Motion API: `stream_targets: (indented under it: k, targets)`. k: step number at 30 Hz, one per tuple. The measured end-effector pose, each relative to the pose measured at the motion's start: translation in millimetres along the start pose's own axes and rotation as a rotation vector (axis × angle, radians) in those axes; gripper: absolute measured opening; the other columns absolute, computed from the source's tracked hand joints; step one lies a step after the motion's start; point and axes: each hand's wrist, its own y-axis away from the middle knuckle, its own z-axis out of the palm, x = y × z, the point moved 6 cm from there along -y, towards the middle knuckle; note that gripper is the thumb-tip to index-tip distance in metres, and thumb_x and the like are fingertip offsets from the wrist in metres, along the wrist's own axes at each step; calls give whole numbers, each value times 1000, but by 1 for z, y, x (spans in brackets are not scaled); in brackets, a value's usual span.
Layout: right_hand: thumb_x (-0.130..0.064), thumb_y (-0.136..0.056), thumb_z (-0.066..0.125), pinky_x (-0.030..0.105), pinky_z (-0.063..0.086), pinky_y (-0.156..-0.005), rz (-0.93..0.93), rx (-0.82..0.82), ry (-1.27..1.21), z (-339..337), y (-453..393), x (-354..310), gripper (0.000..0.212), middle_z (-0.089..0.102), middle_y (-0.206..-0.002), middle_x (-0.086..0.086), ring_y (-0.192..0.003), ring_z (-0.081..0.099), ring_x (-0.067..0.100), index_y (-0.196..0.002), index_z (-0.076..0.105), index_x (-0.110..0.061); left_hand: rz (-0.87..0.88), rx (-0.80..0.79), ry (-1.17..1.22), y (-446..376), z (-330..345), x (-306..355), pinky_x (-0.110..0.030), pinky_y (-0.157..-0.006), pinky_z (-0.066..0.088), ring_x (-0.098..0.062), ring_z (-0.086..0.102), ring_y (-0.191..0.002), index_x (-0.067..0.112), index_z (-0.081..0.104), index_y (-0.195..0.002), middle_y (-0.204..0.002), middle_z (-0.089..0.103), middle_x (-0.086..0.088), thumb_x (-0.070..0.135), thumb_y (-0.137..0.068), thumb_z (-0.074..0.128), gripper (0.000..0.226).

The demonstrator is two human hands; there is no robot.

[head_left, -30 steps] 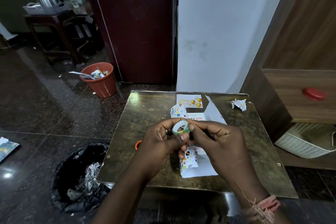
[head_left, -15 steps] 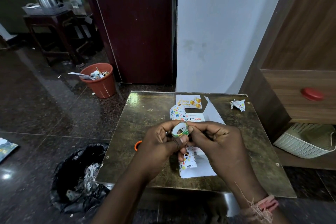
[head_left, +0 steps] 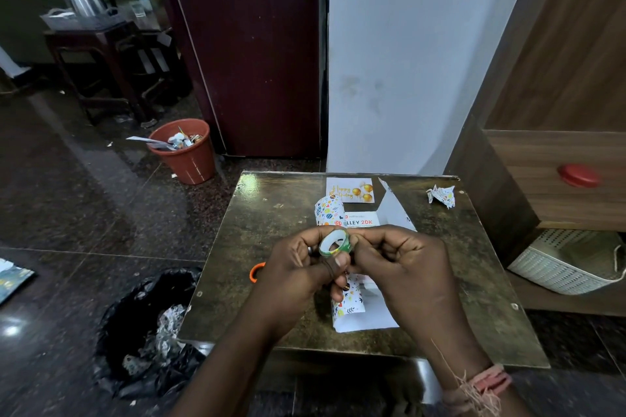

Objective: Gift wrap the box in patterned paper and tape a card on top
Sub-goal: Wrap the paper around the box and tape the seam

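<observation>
Both hands up over the worktop [head_left: 271, 281] w/ the tape roll [head_left: 334, 243] between them: left hand [head_left: 298, 276] grips the roll, thumb across its lower edge; right hand [head_left: 401, 267] has its fingers curled in at the roll's right side, prob. picking for the tape end, tho the end itself is too small to see. Box [head_left: 359, 220] lies under the hands on the patterned paper [head_left: 349, 311], paper only partly folded round it, printed label showing. Card [head_left: 350, 190] sits at the far edge, just beyond the box. Step, I'd say: getting tape ready to fix the wrap. Next needs the end freed, a strip pulled and torn off w/o it sticking to itself.
</observation>
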Motion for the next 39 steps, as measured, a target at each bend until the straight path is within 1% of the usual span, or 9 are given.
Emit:
stream_targets:
  k: [5, 9, 13, 17, 23, 29, 31, 35, 39]
  targets:
    - [2, -89, 70, 37, 60, -55, -17, 45, 52, -7, -4, 2, 13, 73, -73, 21, -56, 68, 27, -83, 79, -5, 1, -15, 39, 2, 6, 2, -28, -52, 49, -20, 57, -57, 9, 75, -109, -82, 62, -29, 10, -85, 71, 24]
    - [2, -93, 65, 26, 57, -53, -15, 7, -12, -6, -3, -4, 18, 71, -73, 25, -56, 68, 22, -87, 80, -5, 13, -15, 121, 2, 9, 8, -24, -50, 48, -16, 58, -58, 6, 73, -112, -79, 66, -20, 9, -85, 69, 27]
    - [-1, -95, 64, 36, 62, -62, -29, -39, 5, -3, -1, -2, 18, 76, -79, 18, -63, 72, 25, -97, 80, -9, 24, -4, 124, 1, 6, 12, -24, -49, 48, -15, 58, -58, 9, 75, -109, -73, 65, -12, 7, -84, 68, 26]
    - [0, -88, 71, 41, 62, -63, -11, -24, -15, -5, -4, 4, 15, 74, -78, 22, -62, 69, 28, -100, 80, -5, 25, -12, 108, 1, 6, 13, -25, -49, 48, -15, 58, -58, 15, 79, -105, -73, 65, -11, 7, -84, 69, 25]
    - [5, -90, 67, 29, 58, -56, -17, -23, -34, -6, -5, 2, 20, 70, -78, 31, -58, 69, 23, -94, 82, -8, 18, -1, 86, 1, 6, 13, -25, -49, 49, -16, 59, -58, 14, 77, -107, -76, 64, -17, 5, -83, 70, 27]
    - [0, -94, 66, 48, 62, -64, -48, -24, 23, -4, -5, 7, 20, 75, -79, 19, -61, 69, 30, -99, 81, -12, 36, -3, 71, 1, 5, 15, -26, -50, 49, -17, 58, -59, 17, 79, -103, -72, 65, -11, 6, -84, 70, 24]
    - [-1, -93, 68, 48, 62, -64, -65, -18, 54, -4, -4, 7, 20, 77, -82, 16, -63, 70, 31, -98, 82, -15, 33, -3, 58, 2, 5, 15, -26, -50, 49, -16, 58, -59, 20, 79, -102, -70, 64, -9, 7, -84, 69, 24]
    - [0, -92, 68, 48, 61, -60, -68, -18, 32, -3, -3, 7, 18, 76, -80, 17, -61, 69, 31, -96, 81, -11, 29, 0, 39, 3, 4, 15, -26, -50, 49, -17, 58, -58, 21, 79, -101, -72, 64, -13, 7, -83, 70, 25]
    - [2, -91, 68, 38, 59, -58, -49, -4, 30, -4, -4, 8, 14, 75, -76, 18, -61, 69, 26, -94, 80, -6, 28, 7, 32, 3, 2, 14, -27, -50, 49, -19, 58, -59, 6, 74, -110, -78, 62, -24, 7, -83, 71, 27]
